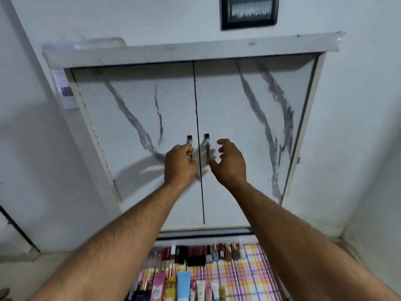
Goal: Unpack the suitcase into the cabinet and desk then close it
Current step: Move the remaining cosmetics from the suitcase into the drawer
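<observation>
Cabinet [134, 118] doors closed, dead ahead at 12 o'clock. Left grip [179, 162] curled round left handle [189, 146]. Right grip [230, 162] spread, just right of right handle [206, 146], not touching. Cosmetics [184, 285] on checkered surface [245, 276] at 6 o'clock.

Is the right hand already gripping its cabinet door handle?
No. The right hand hovers open beside the right handle, while the left hand grips the left handle.

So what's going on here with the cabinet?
A person stands at a closed two-door cabinet with marble-patterned doors. The left hand grips the left door handle, while the right hand is open, fingers spread, just short of the right door handle. Cosmetics line a checked cloth below.
</observation>
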